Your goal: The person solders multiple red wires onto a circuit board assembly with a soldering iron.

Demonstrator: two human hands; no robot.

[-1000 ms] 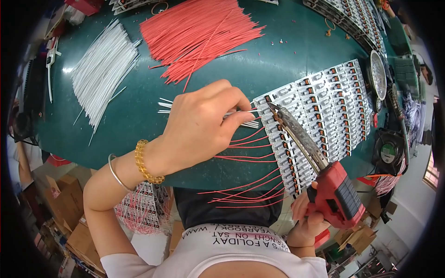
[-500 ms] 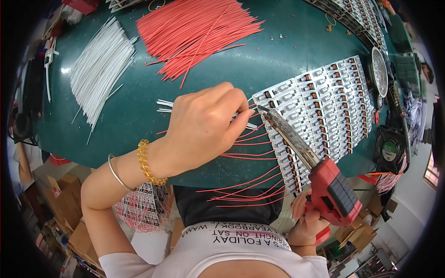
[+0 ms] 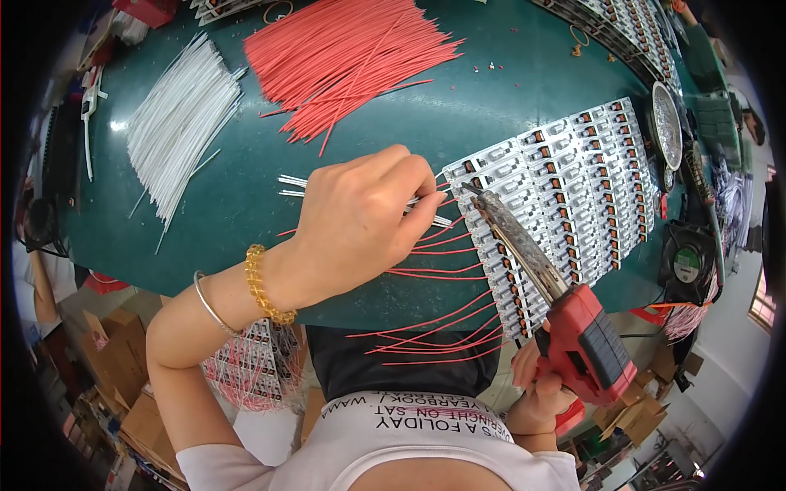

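panel [image 3: 565,196] of small boards lies on the green table [image 3: 491,106]; left of the panel, the left hand [image 3: 368,211] pinches white wires [image 3: 291,180]; the red soldering tool [image 3: 591,344], gripped by the right hand [image 3: 539,394], slants over the panel.

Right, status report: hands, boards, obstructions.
Left hand holding white wires. Right hand gripping red soldering iron, tip at grey boards. Left hand close to tip.

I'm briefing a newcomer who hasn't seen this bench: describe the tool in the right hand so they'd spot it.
On the green table, find the sheet of silvery boards on the right. The soldering gun slants over its left side, held by the right hand. Its bulky red-and-black handle and long metal barrel set it apart from the small boards beneath.
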